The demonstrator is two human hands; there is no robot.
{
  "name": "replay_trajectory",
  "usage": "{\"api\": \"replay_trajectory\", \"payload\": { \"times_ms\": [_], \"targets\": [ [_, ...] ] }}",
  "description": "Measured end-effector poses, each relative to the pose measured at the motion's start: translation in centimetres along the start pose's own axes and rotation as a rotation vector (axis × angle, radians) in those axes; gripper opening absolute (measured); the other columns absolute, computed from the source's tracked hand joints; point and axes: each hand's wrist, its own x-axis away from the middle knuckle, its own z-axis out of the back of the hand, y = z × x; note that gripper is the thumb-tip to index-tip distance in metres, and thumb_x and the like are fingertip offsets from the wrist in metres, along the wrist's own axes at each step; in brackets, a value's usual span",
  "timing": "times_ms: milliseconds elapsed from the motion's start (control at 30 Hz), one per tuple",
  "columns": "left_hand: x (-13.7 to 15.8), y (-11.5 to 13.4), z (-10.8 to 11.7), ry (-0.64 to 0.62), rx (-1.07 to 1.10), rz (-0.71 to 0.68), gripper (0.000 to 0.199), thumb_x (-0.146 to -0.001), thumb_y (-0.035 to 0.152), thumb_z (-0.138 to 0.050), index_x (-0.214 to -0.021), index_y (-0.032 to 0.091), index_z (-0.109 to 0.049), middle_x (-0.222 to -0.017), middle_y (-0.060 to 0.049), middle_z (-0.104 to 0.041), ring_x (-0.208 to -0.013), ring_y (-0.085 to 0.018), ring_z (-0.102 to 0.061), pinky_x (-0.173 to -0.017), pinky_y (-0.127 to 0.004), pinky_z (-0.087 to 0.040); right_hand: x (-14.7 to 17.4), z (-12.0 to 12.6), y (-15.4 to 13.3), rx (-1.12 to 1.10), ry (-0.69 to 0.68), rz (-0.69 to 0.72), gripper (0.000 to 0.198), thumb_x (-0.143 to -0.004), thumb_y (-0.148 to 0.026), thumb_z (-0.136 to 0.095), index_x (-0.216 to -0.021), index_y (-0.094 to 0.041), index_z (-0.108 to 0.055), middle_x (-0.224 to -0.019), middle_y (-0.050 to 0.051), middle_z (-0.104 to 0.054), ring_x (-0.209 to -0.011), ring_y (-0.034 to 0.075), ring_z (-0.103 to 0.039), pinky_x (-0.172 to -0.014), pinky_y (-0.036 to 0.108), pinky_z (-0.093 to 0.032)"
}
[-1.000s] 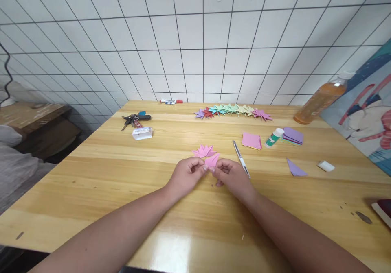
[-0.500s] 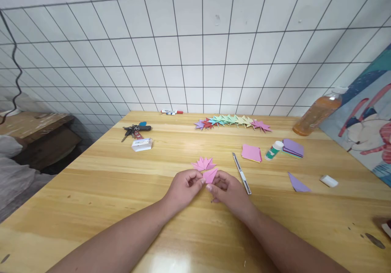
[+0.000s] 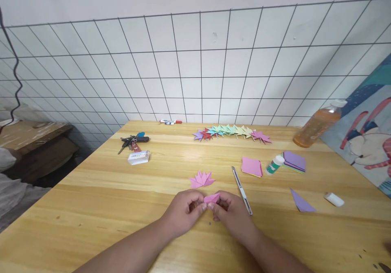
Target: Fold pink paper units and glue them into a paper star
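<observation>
A small folded piece of pink paper (image 3: 211,198) is pinched between my two hands, low over the table. My left hand (image 3: 185,210) grips its left side with thumb and fingers. On the right side, my right hand (image 3: 232,212) is closed on the same piece, its thumb at the lower edge. Just beyond my fingers lies a pink folded paper fan (image 3: 202,179) with several points. A utility knife (image 3: 242,190) rests right beside my right hand. My fingertips partly cover the pink piece.
Along the back lies a row of coloured folded paper (image 3: 232,131). To the right are pink sheets (image 3: 251,166), a glue stick (image 3: 275,164), purple sheets (image 3: 294,160), a purple triangle (image 3: 302,202), an eraser (image 3: 334,199) and a bottle (image 3: 317,125). Keys (image 3: 133,141), a small box (image 3: 138,157) and a marker (image 3: 170,122) are left.
The pink piece now looks narrower and folded over between my fingers, and my right thumb has come closer to the left one. The whole view has tilted up, shifting everything lower.
</observation>
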Motion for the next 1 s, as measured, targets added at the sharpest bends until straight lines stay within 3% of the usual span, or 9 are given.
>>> {"api": "replay_trajectory", "payload": {
  "times_ms": [133, 233, 400, 500, 633, 733, 1000],
  "targets": [
    [-0.1, -0.5, -0.1, 0.017, 0.034, 0.027, 0.021, -0.080, 0.028, -0.048, -0.064, 0.015, -0.052, -0.057, 0.003, -0.044, -0.054, -0.009, -0.038, -0.051, -0.020, -0.029, 0.0, 0.4, -0.4, -0.095, 0.041, -0.016, 0.024, -0.073, -0.040, -0.061, -0.083, -0.018, -0.060, -0.076, 0.002, -0.060, -0.069, 0.014, -0.055, -0.055, 0.023, -0.050],
    [-0.2, -0.4, -0.1, 0.013, 0.071, 0.003, 0.024, -0.079, 0.031, -0.049, -0.062, 0.015, -0.052, -0.055, 0.003, -0.042, -0.052, -0.009, -0.036, -0.050, -0.019, -0.027, -0.4, 0.9, -0.3, -0.124, 0.114, -0.013, 0.028, -0.074, -0.044, -0.059, -0.078, -0.017, -0.060, -0.068, 0.002, -0.059, -0.066, 0.014, -0.055, -0.055, 0.024, -0.051],
    [-0.5, 0.4, -0.4, 0.017, 0.128, -0.043, 0.030, -0.083, 0.039, -0.045, -0.075, 0.015, -0.062, -0.066, -0.001, -0.057, -0.060, -0.012, -0.047, -0.056, -0.021, -0.033, -0.7, 0.7, -0.2, -0.044, 0.139, 0.066, 0.029, -0.072, -0.045, -0.062, -0.071, -0.015, -0.062, -0.063, 0.002, -0.060, -0.057, 0.012, -0.054, -0.053, 0.025, -0.049],
    [-0.9, 0.3, -0.6, 0.026, 0.083, -0.080, 0.037, -0.086, 0.039, -0.039, -0.065, 0.015, -0.060, -0.061, 0.000, -0.056, -0.059, -0.012, -0.048, -0.058, -0.021, -0.035, -0.9, 0.5, -0.1, -0.038, 0.128, 0.109, 0.030, -0.072, -0.045, -0.062, -0.074, -0.015, -0.063, -0.064, 0.003, -0.060, -0.055, 0.011, -0.053, -0.051, 0.024, -0.048],
    [-1.4, -0.4, -0.8, 0.070, 0.079, -0.047, 0.032, -0.081, 0.036, -0.046, -0.061, 0.015, -0.059, -0.058, 0.000, -0.056, -0.056, -0.012, -0.049, -0.056, -0.021, -0.035, -1.6, 1.2, 0.5, -0.134, 0.206, 0.158, 0.035, -0.070, -0.047, -0.063, -0.084, -0.015, -0.062, -0.067, 0.002, -0.058, -0.054, 0.010, -0.052, -0.048, 0.023, -0.047],
    [-1.6, -0.8, -0.9, 0.108, 0.228, -0.027, 0.029, -0.079, 0.037, -0.049, -0.062, 0.016, -0.059, -0.062, -0.001, -0.060, -0.060, -0.014, -0.054, -0.061, -0.022, -0.039, -2.0, 1.7, 0.7, -0.149, 0.334, 0.229, 0.038, -0.074, -0.051, -0.056, -0.088, -0.015, -0.058, -0.068, 0.000, -0.055, -0.047, 0.007, -0.046, -0.041, 0.020, -0.042],
    [-2.0, -1.6, -1.5, 0.085, 0.429, -0.010, 0.024, -0.080, 0.037, -0.045, -0.079, 0.016, -0.057, -0.068, -0.003, -0.066, -0.058, -0.015, -0.059, -0.059, -0.025, -0.045, -2.0, 0.7, 0.6, 0.020, 0.384, 0.262, 0.035, -0.073, -0.050, -0.055, -0.079, -0.015, -0.058, -0.056, -0.003, -0.051, -0.038, 0.005, -0.036, -0.033, 0.018, -0.026]
  ]
}}
